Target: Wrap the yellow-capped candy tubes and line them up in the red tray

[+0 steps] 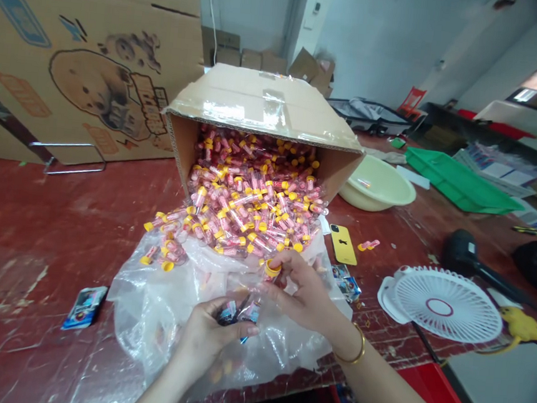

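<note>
A small clear tube with a yellow cap is pinched between the fingertips of the right hand, just in front of the spilled heap and above the clear plastic bag. A gold bangle is worn on that wrist. A few small printed packets are clasped in the left hand, thumb closed over them, close beneath the right hand.

Directly behind the hands, a heap of like tubes, pink inside and yellow-capped, is seen pouring from a cardboard box tipped on its side, its open mouth turned towards the person. The heap rests partly on the plastic bag, which is spread over the worn red table.

To the right of the heap a yellow phone lies flat; beyond it a pale basin and a green tray are set. A white fan lies face up near the right edge. One printed packet lies apart on the left.
</note>
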Demonstrator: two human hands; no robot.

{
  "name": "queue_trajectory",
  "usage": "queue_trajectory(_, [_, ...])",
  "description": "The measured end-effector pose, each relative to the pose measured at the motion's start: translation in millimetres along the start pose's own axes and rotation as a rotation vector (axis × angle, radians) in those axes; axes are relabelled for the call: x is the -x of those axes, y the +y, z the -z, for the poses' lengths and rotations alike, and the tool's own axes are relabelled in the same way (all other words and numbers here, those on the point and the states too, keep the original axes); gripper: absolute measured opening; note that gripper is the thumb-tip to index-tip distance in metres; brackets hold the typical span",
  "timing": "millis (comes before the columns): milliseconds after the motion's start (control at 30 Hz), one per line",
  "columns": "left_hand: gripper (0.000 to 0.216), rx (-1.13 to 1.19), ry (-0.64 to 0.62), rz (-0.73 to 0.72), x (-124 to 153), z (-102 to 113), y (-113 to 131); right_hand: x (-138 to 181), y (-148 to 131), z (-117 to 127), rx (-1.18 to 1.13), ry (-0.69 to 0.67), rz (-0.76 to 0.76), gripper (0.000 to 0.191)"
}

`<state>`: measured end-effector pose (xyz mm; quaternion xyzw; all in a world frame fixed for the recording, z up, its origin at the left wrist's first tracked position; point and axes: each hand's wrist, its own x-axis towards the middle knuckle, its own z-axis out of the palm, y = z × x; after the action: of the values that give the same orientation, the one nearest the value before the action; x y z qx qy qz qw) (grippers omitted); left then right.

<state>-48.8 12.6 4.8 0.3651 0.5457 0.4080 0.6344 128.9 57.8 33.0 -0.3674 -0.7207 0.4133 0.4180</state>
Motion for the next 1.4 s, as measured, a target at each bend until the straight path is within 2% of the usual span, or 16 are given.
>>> queue_trajectory(67, [0.020,-0.012,-0.014,-0.013,-0.3,-0.2,-0.7,-1.4,1.3,-2.0,-0.054,-0.025,-0.051,0.021])
queue_trajectory(200, [0.018,0.017,-0.082,-0.004,0.9,-0.3,-3.3,-3.2,10.5,-9.8,-0.344,-0.077,-0.251,0.028])
queue_trajectory(367, [0.038,0.322,-0.125,0.174,2.9,-7.2,-6.9,12.8,12.5,-20.0,-0.469,-0.014,-0.315,0.035])
queue_trajectory(500, [0.034,0.460,-0.139,0.237,0.6,-20.1,-2.5,37.4,6.2,-33.1,-0.437,-0.062,-0.284,0.077])
queue_trajectory(567, [0.033,0.478,-0.155,0.226,-0.6,-26.1,2.2,45.9,6.2,-42.2,-0.375,-0.041,-0.284,0.087])
queue_trajectory(700, [0.029,0.444,-0.214,0.179,0.5,-29.7,8.2,51.4,11.0,-53.8,-0.240,0.192,-0.257,0.070])
queue_trajectory(767, [0.025,0.383,-0.257,0.164,2.1,-27.2,7.4,51.3,12.2,-53.2,-0.187,0.250,-0.236,0.062])
queue_trajectory(900, [0.018,0.274,-0.235,0.162,4.3,-24.1,3.4,52.2,12.3,-48.8,-0.173,0.236,-0.202,0.062])
queue_trajectory(1100, [0.017,0.269,-0.224,0.151,5.4,-29.9,2.7,56.7,18.5,-53.1,-0.266,0.215,-0.231,0.061])
queue_trajectory(1400, [0.019,0.263,-0.208,0.159,6.8,-25.3,-1.4,55.5,18.7,-53.3,-0.205,0.242,-0.182,0.063])
